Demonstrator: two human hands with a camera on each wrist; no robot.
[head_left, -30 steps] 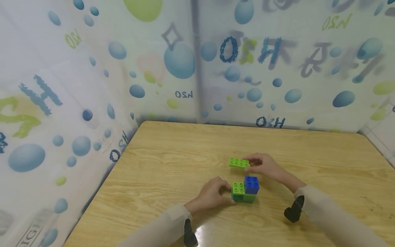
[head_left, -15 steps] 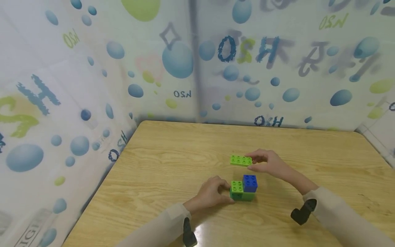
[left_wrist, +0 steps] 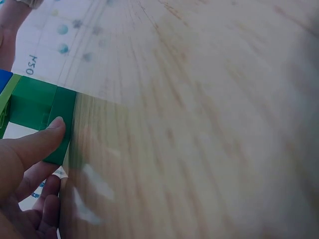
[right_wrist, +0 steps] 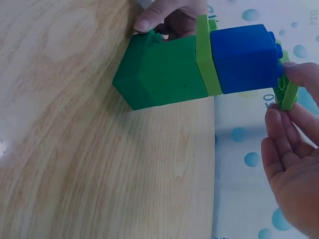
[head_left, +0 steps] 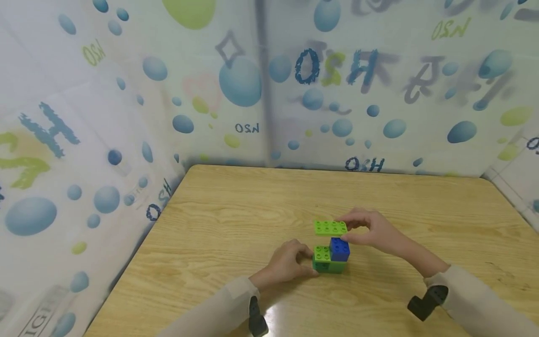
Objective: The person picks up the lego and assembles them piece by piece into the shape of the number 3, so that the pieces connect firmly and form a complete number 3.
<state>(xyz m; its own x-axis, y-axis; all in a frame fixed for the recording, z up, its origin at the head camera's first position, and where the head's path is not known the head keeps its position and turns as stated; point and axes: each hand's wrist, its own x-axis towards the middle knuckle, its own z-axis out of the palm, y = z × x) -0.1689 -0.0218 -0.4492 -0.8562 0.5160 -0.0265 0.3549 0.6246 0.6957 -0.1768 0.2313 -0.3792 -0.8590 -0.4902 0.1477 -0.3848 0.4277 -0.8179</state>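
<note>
On the table stands a stack of toy building bricks: green bricks (right_wrist: pixel 174 69) at the bottom, a thin light-green brick (right_wrist: pixel 207 57) over them, and a blue brick (head_left: pixel 339 249) on top at the right end. My left hand (head_left: pixel 286 264) pinches the stack's left end; its thumb lies against the lowest dark green brick (left_wrist: pixel 62 109). Above and slightly behind the blue brick, my right hand (head_left: pixel 375 231) pinches the right end of another thin light-green brick (head_left: pixel 330 228) between thumb and fingers, studs up. In the right wrist view this brick sits close to the blue studs; contact cannot be told.
The wooden table (head_left: pixel 236 210) reaches back to a white curtain (head_left: pixel 269 93) printed with blue and green bubbles. A similar sheet hangs along the left side. Black straps with small dark devices (head_left: pixel 427 302) are on both sleeves.
My right hand has brought the held light-green brick nearer to me, over the back of the stack. The left hand stays at the stack's left end. The head view has shifted slightly.
</note>
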